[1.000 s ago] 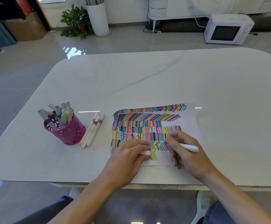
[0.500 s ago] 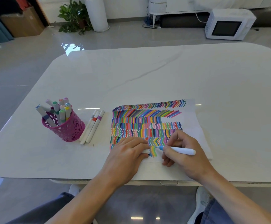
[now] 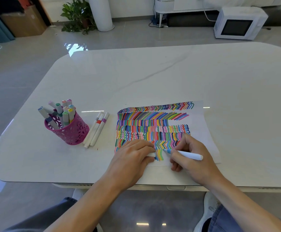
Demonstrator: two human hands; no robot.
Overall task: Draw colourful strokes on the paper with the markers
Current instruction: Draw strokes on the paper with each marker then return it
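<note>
A white paper point(image 3: 203, 129) lies on the table, filled with rows of colourful strokes. My right hand point(image 3: 192, 164) grips a light blue marker point(image 3: 187, 154). Its tip touches the paper just right of the short strokes in the lowest row. My left hand point(image 3: 131, 162) rests on the paper's near left part, fingers curled round a small white marker cap point(image 3: 151, 154).
A pink openwork cup point(image 3: 72, 132) with several markers stands left of the paper. Three white markers point(image 3: 97, 129) lie side by side between cup and paper. The white table point(image 3: 153, 77) stretches far behind. A microwave point(image 3: 238, 24) sits on the floor beyond.
My right hand has drawn the marker tip a little toward me, from the chevron row down to the lowest row. My left hand has stayed in place on the paper.
</note>
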